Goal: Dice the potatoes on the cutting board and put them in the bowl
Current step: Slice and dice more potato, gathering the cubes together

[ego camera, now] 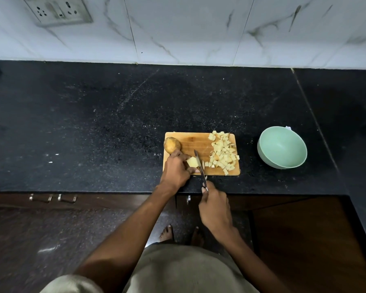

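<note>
On the small rectangular wooden cutting board [186,142], a pale cut potato piece [192,162] is pinned by the curled fingers of the left hand [176,168], with the steel blade of a kitchen knife [199,164] set against its right face. The knife handle is wrapped by the right hand [215,206], forefinger laid toward the blade. A heap of pale potato cubes [222,152] is spread over the right half of the board. One whole brown-skinned potato [172,145] lies at the far left corner, touching the left hand. The mint-green round bowl [282,147] stands apart to the right of the board; nothing is seen inside it.

Handling, judged: raw potato is taken to be firm and dense, its cut faces wet and slippery. The piece is best held flat face down, fingertips tucked back from the edge. The whole potato is likely to roll until halved. The cubes are light and loose; some sit at the board's edge and may spill.

The surface is black speckled stone [114,123], backed by white marble-veined wall tiles [188,28] with a socket plate [57,9]. Dark wood cabinet fronts [51,229] lie below.
</note>
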